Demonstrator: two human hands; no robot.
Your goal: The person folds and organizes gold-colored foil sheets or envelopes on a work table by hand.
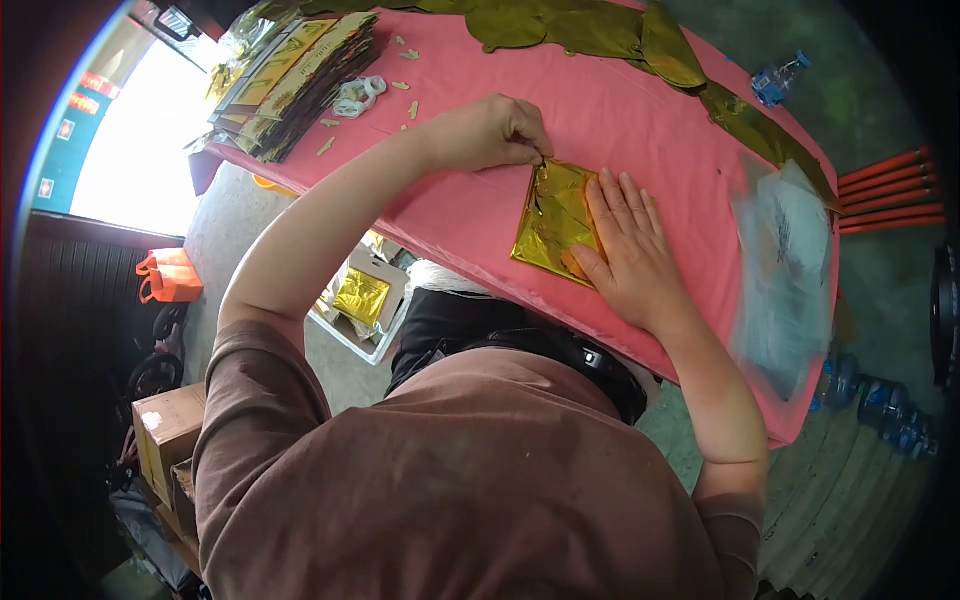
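Note:
A square packet in shiny gold film (556,222) lies on the pink tablecloth (450,225) near the table's front edge. My right hand (630,240) rests flat on the packet's right side, fingers spread. At the packet's upper left corner is my left hand (500,135), its fingers curled and pinched together. Whatever those fingertips hold at the corner is too small to make out.
Stacked printed cards (300,85) stand at the back left, beside a white tape-like bundle (360,96) and small scraps. Gold-green sheets (560,28) line the far edge. Clear plastic bags (785,280) lie at the right. Below the table, a white bin (378,345) holds gold packets.

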